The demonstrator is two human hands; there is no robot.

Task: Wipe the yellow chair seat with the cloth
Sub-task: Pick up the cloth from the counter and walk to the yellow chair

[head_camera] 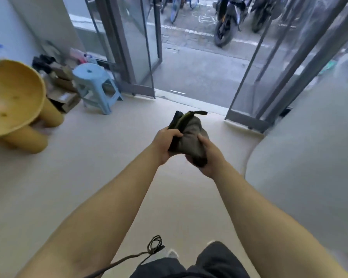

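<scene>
A grey cloth (pixel 191 135) with a dark, yellow-edged fold is bunched up in front of me, above the pale floor. My left hand (pixel 166 144) grips its left side and my right hand (pixel 206 157) grips its lower right side. The yellow chair (pixel 14 101) stands at the far left, its round dished seat tilted toward me on thick cylindrical legs. Both hands are well to the right of the chair, apart from it.
A light blue plastic stool (pixel 95 85) stands beyond the chair beside cardboard boxes (pixel 65 91). Open glass doors (pixel 141 47) lead to a street with parked motorbikes (pixel 226 19). A large white rounded object (pixel 305 167) fills the right. A dark cord (pixel 149 253) hangs near my legs.
</scene>
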